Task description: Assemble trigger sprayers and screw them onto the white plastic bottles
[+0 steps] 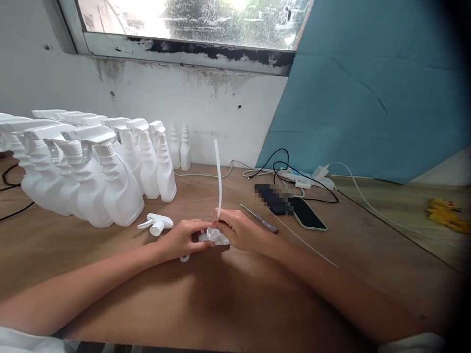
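Low over the brown table, my left hand (189,239) grips a white spray nozzle head (212,234) between thumb and fingers. My right hand (239,229) pinches the lower end of a thin white dip tube (219,176) right at that head. The tube stands nearly upright, its free end above my hands. My fingers hide where tube and head meet. Another white trigger sprayer (157,224) lies on the table beyond my left wrist. Below my left hand a small white ring (184,258) is partly covered.
White spray bottles (123,196) stand grouped at the left, and two capless bottles (185,149) by the wall. On the right lie a screwdriver (259,218), a phone (309,214), a power strip (326,181) and loose cables (312,200). A yellow toy (449,214) is far right.
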Demonstrator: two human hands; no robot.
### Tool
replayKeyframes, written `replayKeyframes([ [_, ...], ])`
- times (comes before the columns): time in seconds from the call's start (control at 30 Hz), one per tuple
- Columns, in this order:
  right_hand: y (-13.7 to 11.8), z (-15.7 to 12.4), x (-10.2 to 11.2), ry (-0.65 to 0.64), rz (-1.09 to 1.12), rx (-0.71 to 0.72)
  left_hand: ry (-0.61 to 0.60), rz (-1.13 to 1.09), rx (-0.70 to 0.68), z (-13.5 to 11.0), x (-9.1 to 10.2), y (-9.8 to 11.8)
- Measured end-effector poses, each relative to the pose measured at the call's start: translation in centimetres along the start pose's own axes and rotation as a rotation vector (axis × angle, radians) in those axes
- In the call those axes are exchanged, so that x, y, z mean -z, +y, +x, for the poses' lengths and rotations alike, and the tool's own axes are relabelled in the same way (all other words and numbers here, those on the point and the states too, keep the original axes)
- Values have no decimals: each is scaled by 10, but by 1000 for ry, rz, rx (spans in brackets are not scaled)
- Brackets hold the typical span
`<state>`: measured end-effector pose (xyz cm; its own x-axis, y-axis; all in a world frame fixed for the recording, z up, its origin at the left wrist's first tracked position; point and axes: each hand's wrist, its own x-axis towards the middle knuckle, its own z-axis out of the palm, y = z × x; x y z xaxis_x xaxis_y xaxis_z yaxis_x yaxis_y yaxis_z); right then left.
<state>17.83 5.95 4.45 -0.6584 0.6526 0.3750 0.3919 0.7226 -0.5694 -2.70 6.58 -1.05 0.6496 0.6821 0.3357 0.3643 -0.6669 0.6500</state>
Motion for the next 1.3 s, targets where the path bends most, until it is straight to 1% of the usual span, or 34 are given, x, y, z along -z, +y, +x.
replayKeyframes([
  [0.1,0,0,-1,-6,4,-12,1,2,10,0,0,1],
  [0.33,9,-1,-8,-12,21,38,4,-26,4,-1,0,3],
  [0.47,12,0,-12,-11,34,14,4,-42,-1,0,0,4],
  [0.57,13,0,-11,6,33,-11,0,-32,17,1,1,6],
  [0.67,18,-4,-5,21,72,-105,-1,-39,33,2,3,12],
  [0.77,28,-12,2,23,196,-259,-23,-93,64,8,7,18],
  [0.83,37,-20,6,39,258,-368,-8,-33,112,17,12,21],
  [0.9,45,-27,8,49,236,-456,27,131,160,33,18,20],
  [0.97,52,-35,9,50,164,-497,60,275,196,57,25,15],
  [1.03,56,-41,8,37,109,-503,96,324,233,88,34,6],
  [1.17,60,-48,8,-10,27,-488,131,349,351,160,53,-16],
  [1.23,61,-51,8,-38,-59,-455,224,359,418,191,62,-25],
  [1.3,61,-54,10,-50,-195,-388,364,372,483,212,71,-31],
])
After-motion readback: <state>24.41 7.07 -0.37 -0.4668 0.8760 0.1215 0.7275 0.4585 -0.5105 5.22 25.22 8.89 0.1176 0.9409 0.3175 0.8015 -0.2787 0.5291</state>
